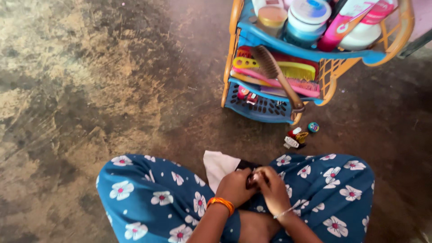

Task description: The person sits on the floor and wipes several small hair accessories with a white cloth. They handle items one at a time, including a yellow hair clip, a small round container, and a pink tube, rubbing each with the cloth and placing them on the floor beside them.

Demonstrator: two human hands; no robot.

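Note:
I sit cross-legged on the floor in blue trousers with white flowers. My left hand, with an orange bangle at the wrist, and my right hand, with a thin silver bracelet, meet in my lap. Both close on a small dark object that sits between the fingers and is mostly hidden. A white cloth lies on my lap just beyond my left hand, with a dark piece beside it.
A small blue-and-orange plastic rack stands ahead on the brown floor, holding jars, bottles, several combs and a wooden hairbrush. Small hair clips and a little round blue tin lie on the floor before it.

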